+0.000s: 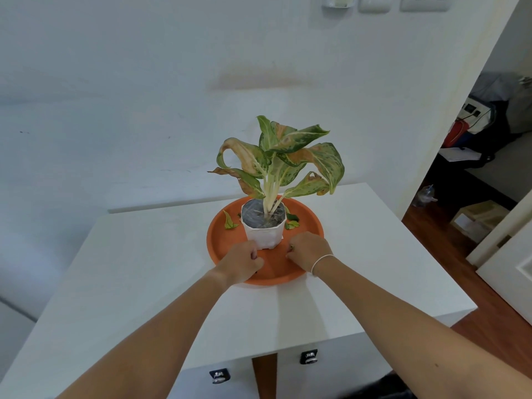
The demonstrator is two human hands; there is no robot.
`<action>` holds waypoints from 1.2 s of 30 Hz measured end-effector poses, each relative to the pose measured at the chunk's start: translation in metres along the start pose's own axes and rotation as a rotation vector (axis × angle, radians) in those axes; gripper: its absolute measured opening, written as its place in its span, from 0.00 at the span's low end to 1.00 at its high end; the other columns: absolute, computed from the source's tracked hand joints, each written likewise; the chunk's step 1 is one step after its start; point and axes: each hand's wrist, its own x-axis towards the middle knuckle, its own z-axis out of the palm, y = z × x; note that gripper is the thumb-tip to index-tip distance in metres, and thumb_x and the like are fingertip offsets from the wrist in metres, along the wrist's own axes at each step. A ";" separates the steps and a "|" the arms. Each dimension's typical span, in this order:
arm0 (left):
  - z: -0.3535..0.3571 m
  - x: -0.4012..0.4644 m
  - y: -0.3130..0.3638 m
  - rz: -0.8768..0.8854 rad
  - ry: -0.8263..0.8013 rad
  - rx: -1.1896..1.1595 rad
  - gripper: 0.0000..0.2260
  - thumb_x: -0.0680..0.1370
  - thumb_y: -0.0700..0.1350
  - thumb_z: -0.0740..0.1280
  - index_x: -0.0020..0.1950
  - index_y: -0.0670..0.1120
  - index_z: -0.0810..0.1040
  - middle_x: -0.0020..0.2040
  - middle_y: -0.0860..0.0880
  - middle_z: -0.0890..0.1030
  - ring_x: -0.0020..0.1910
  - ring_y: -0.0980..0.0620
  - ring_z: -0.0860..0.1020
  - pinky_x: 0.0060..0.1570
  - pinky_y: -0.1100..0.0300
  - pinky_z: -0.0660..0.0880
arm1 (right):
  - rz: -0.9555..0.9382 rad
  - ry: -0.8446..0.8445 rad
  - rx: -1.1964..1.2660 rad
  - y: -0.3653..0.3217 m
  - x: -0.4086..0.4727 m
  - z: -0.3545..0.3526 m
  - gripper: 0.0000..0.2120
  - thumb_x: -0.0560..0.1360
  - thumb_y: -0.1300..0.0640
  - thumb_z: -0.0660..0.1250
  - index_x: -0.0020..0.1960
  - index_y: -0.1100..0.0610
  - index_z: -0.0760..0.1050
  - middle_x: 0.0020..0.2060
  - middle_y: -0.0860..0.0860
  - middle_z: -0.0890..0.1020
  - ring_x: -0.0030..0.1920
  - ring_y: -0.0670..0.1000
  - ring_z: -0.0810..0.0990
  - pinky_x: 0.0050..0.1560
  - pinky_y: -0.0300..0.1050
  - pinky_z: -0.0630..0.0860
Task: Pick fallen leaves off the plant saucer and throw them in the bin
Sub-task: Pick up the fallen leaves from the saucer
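leaves [230, 221] small, green-yellow, scattered on orange saucer [312, 226].

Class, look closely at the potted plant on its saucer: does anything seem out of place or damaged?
Yes. Loose leaves lie on the orange saucer on both sides of the white pot, and the plant has browned, curling leaves.

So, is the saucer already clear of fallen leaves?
No, loose leaves still lie on the orange saucer beside the white pot.
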 end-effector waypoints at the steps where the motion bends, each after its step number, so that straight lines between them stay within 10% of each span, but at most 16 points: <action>1: 0.000 -0.001 0.000 0.006 0.003 -0.012 0.15 0.74 0.38 0.64 0.31 0.48 0.63 0.31 0.51 0.69 0.34 0.52 0.68 0.33 0.64 0.64 | -0.008 0.011 -0.011 0.000 0.000 0.001 0.13 0.77 0.54 0.60 0.53 0.58 0.81 0.51 0.56 0.84 0.52 0.56 0.81 0.48 0.45 0.76; 15: 0.005 -0.001 0.006 -0.028 0.085 -0.204 0.12 0.71 0.38 0.67 0.32 0.48 0.68 0.32 0.52 0.70 0.32 0.56 0.67 0.32 0.67 0.63 | 0.045 0.051 0.112 0.002 0.000 0.001 0.13 0.76 0.55 0.60 0.49 0.58 0.81 0.49 0.56 0.84 0.51 0.57 0.81 0.44 0.44 0.73; 20: 0.011 0.001 0.019 -0.029 0.020 -0.304 0.10 0.74 0.39 0.64 0.35 0.50 0.69 0.34 0.51 0.73 0.32 0.55 0.69 0.32 0.66 0.65 | 0.180 0.075 0.680 0.010 -0.007 -0.006 0.08 0.73 0.58 0.67 0.41 0.62 0.81 0.43 0.57 0.83 0.47 0.56 0.78 0.47 0.47 0.74; 27: 0.034 0.005 0.054 -0.080 -0.167 -0.542 0.10 0.78 0.41 0.55 0.47 0.47 0.76 0.35 0.49 0.72 0.30 0.53 0.68 0.28 0.62 0.66 | 0.475 0.183 1.492 0.045 -0.040 -0.010 0.13 0.74 0.61 0.66 0.32 0.55 0.69 0.24 0.49 0.64 0.19 0.44 0.60 0.20 0.35 0.56; 36: 0.096 -0.012 0.144 -0.154 -0.374 -0.842 0.08 0.80 0.41 0.57 0.47 0.43 0.75 0.31 0.50 0.64 0.28 0.54 0.64 0.27 0.64 0.63 | 0.683 0.442 2.063 0.123 -0.110 0.000 0.11 0.74 0.61 0.54 0.33 0.55 0.61 0.19 0.47 0.63 0.16 0.45 0.56 0.19 0.32 0.51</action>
